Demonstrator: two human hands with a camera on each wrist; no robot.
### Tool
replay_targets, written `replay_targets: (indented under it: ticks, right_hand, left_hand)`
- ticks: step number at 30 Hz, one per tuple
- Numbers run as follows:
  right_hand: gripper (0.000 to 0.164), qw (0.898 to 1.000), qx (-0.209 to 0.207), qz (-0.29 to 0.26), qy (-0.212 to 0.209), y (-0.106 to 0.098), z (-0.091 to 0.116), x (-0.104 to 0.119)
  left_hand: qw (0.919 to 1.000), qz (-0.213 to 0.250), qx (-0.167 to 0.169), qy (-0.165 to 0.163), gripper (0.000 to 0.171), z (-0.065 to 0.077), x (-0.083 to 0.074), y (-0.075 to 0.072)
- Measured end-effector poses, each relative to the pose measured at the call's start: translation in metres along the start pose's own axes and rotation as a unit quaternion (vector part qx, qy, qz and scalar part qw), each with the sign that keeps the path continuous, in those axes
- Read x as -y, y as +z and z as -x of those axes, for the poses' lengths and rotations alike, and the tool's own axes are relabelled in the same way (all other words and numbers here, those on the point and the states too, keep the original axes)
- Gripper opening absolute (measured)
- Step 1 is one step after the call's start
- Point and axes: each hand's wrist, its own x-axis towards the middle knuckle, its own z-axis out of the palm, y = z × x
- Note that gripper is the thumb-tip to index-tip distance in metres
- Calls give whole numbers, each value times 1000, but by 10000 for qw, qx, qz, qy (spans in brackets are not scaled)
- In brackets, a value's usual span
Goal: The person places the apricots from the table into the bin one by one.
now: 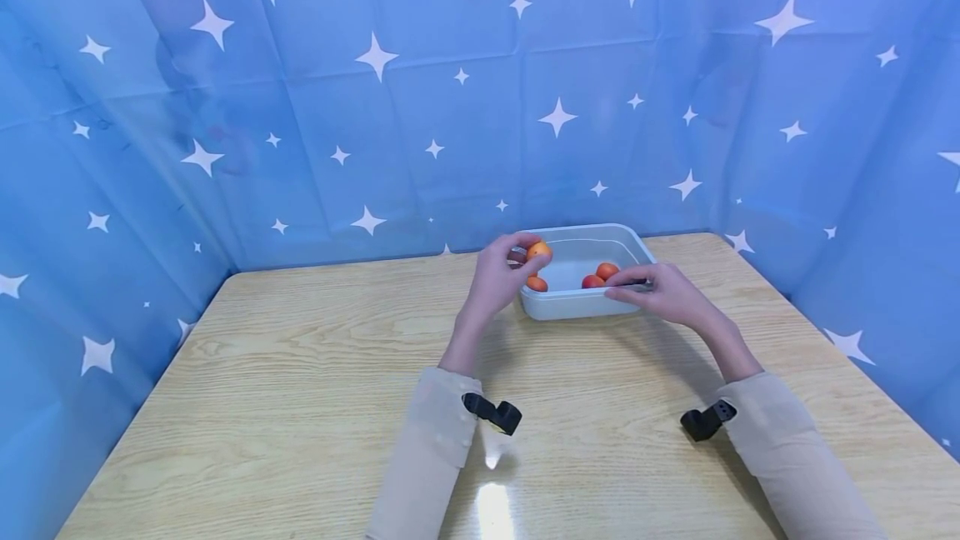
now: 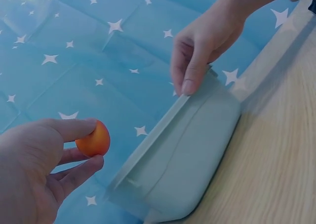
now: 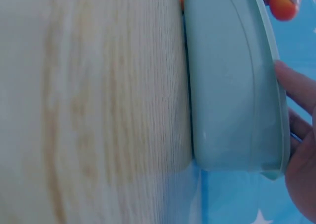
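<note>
My left hand (image 1: 495,273) pinches a small round orange fruit (image 1: 538,250) between thumb and fingers, above the left end of a pale grey-green plastic tub (image 1: 573,307). In the left wrist view the held fruit (image 2: 94,140) is up beside the tub's rim. My right hand (image 1: 660,294) grips the tub's near rim toward its right corner, the thumb on the outer side and the fingers over the inside. In the tub lie two orange-red fruits (image 1: 600,275) close together near the right hand, and another fruit (image 1: 536,283) at the left front corner.
The tub stands on a light wood-grain table (image 1: 322,357) near its far edge. A blue curtain (image 1: 450,148) with white stars hangs behind and at both sides. Past the tub's far end in the right wrist view, a bit of orange (image 3: 180,3) shows at table level.
</note>
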Motion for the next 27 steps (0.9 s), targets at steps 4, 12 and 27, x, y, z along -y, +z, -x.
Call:
replay_targets:
  ticks: [4, 12, 27]
  right_hand:
    - [24, 10000, -2, 34, 7, 0, 0, 1]
    - [24, 10000, -42, 20, -70, 0, 0, 1]
    - [22, 9997, -90, 75, -203, 1, -1, -2]
  left_hand:
    - [9999, -36, 160, -43, 36, 0, 1, 8]
    - [9989, -154, 328, -312, 36, -1, -1, 24]
    - [9996, -204, 163, -62, 37, -5, -2, 30]
